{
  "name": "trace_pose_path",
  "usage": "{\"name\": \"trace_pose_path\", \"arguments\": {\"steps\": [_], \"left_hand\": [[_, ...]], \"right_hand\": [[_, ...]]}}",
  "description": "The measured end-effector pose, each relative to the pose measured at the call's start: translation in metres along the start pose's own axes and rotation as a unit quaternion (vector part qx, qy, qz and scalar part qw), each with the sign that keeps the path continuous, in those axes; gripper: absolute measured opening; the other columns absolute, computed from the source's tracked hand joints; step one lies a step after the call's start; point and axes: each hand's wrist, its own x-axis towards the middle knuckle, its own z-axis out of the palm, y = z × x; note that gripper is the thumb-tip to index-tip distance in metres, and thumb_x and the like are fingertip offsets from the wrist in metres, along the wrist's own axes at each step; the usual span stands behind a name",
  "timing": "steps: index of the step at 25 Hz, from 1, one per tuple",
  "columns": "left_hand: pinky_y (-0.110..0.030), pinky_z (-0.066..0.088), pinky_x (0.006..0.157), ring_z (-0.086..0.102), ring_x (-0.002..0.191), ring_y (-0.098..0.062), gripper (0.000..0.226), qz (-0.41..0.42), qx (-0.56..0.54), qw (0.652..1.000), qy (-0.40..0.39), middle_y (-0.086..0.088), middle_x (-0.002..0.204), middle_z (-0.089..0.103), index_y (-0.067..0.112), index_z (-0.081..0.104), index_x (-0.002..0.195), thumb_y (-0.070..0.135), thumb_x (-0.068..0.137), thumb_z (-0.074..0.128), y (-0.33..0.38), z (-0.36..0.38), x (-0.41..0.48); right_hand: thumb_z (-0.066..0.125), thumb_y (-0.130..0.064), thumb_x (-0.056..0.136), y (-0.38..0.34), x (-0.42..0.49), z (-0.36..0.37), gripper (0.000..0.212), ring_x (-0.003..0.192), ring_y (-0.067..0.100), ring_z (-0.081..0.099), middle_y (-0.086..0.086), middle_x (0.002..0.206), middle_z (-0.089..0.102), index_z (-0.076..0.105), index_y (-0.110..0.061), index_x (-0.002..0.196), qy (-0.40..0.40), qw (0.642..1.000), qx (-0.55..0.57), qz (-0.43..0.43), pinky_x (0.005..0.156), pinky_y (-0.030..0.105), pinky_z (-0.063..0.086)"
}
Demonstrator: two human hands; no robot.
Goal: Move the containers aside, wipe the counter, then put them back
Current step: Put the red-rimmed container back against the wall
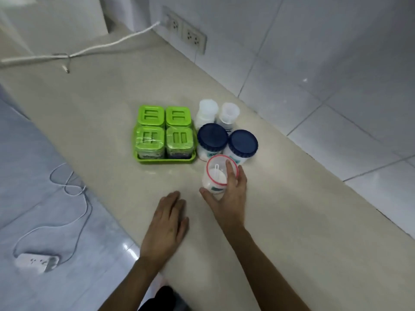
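Item one: my right hand (229, 194), wrapped around a clear round plastic jar with a red rim (216, 176), thumb on its near side, index finger over the far rim; the jar stands open-topped on the pale beige stone desk (292, 221) and holds white powder and a small white scoop. Item two: my left hand (167, 223), just left of the right one, lying flat and released on the desk, palm down, grasping nothing. Item three: two white plastic jars with dark blue screw lids (213, 136), side by side just beyond my right hand, the nearer-right one touching or nearly touching the red-rimmed jar. Item four: two translucent white plastic bottles with pale caps (207, 112), standing behind the blue-lidded pair, farther from my hand and nearer the wall. Item five: a lime green rectangular plastic tray (166, 161), beyond my left hand and left of the blue lids, carrying four square green-lidded canisters (165, 131) in two rows of two; the near pair look wrapped in clear film. Item six: a white double wall socket plate (185, 34), well beyond everything on the tiled wall, with a white cable (94, 48) running left from it across the desk. Item seven: a white power strip (37, 261) on the grey tiled floor, far left of my left hand.
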Motion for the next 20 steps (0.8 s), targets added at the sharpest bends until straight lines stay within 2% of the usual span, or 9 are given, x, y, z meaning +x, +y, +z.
{"name": "trace_pose_path", "arguments": {"steps": [2, 4, 7, 10, 12, 16, 20], "left_hand": [[-0.036, 0.017, 0.118, 0.037, 0.134, -0.025, 0.043, -0.001, -0.005, 1.0, 0.002, -0.014, 0.143, 0.044, 0.005, 0.051, 0.129, 0.03, 0.094, 0.048, -0.001, 0.002, 0.002], [-0.04, 0.022, 0.116, 0.037, 0.134, -0.026, 0.042, 0.002, 0.003, 1.0, 0.005, -0.015, 0.143, 0.045, 0.005, 0.051, 0.128, 0.028, 0.093, 0.051, -0.002, 0.003, 0.003], [-0.041, 0.023, 0.116, 0.039, 0.134, -0.026, 0.041, 0.028, 0.008, 1.0, 0.004, -0.014, 0.143, 0.045, 0.005, 0.053, 0.127, 0.028, 0.093, 0.053, -0.002, 0.002, 0.0], [-0.041, 0.026, 0.116, 0.041, 0.132, -0.025, 0.038, 0.104, -0.007, 0.994, 0.013, -0.014, 0.14, 0.05, 0.005, 0.058, 0.123, 0.026, 0.091, 0.055, 0.017, 0.014, -0.002], [-0.04, 0.029, 0.113, 0.043, 0.13, -0.025, 0.037, 0.171, -0.006, 0.985, -0.005, -0.014, 0.137, 0.054, 0.006, 0.062, 0.119, 0.026, 0.088, 0.058, 0.052, 0.034, 0.008], [-0.04, 0.03, 0.113, 0.053, 0.125, -0.031, 0.035, 0.305, 0.011, 0.949, -0.082, -0.015, 0.13, 0.06, 0.007, 0.064, 0.114, 0.025, 0.085, 0.055, 0.14, 0.095, 0.025], [-0.042, 0.03, 0.11, 0.05, 0.128, -0.032, 0.038, 0.362, 0.017, 0.926, -0.105, -0.017, 0.132, 0.058, 0.007, 0.064, 0.116, 0.026, 0.085, 0.053, 0.194, 0.135, 0.017]], "right_hand": [[0.078, -0.039, 0.067, 0.002, 0.011, 0.011, 0.084, 0.129, 0.033, 0.039, 0.018, 0.141, 0.036, 0.039, -0.02, 0.14, 0.026, 0.999, 0.018, -0.002, 0.106, 0.043, 0.039], [0.079, -0.029, 0.069, 0.003, 0.013, 0.014, 0.078, 0.121, 0.032, 0.045, 0.016, 0.132, 0.04, 0.042, -0.019, 0.137, 0.035, 0.999, 0.039, 0.008, 0.103, 0.037, 0.041], [0.081, -0.027, 0.067, 0.007, 0.004, 0.004, 0.078, 0.116, 0.029, 0.049, 0.011, 0.128, 0.043, 0.045, -0.022, 0.135, 0.043, 0.998, 0.043, 0.014, 0.097, 0.028, 0.04], [0.081, -0.034, 0.069, 0.027, -0.021, -0.029, 0.076, 0.113, 0.015, 0.047, -0.002, 0.125, 0.038, 0.044, -0.029, 0.134, 0.078, 0.995, 0.052, 0.027, 0.095, 0.026, 0.04], [0.082, -0.033, 0.07, 0.06, -0.038, -0.067, 0.076, 0.112, 0.011, 0.046, -0.005, 0.125, 0.038, 0.043, -0.033, 0.135, 0.132, 0.987, 0.057, 0.078, 0.094, 0.027, 0.042], [0.083, -0.03, 0.069, 0.145, -0.068, -0.159, 0.077, 0.113, 0.025, 0.052, 0.008, 0.129, 0.042, 0.044, -0.032, 0.135, 0.223, 0.956, 0.011, 0.192, 0.097, 0.036, 0.045], [0.083, -0.03, 0.068, 0.223, -0.083, -0.227, 0.077, 0.113, 0.027, 0.054, 0.008, 0.129, 0.042, 0.044, -0.033, 0.134, 0.279, 0.926, -0.015, 0.255, 0.096, 0.037, 0.046]]}}
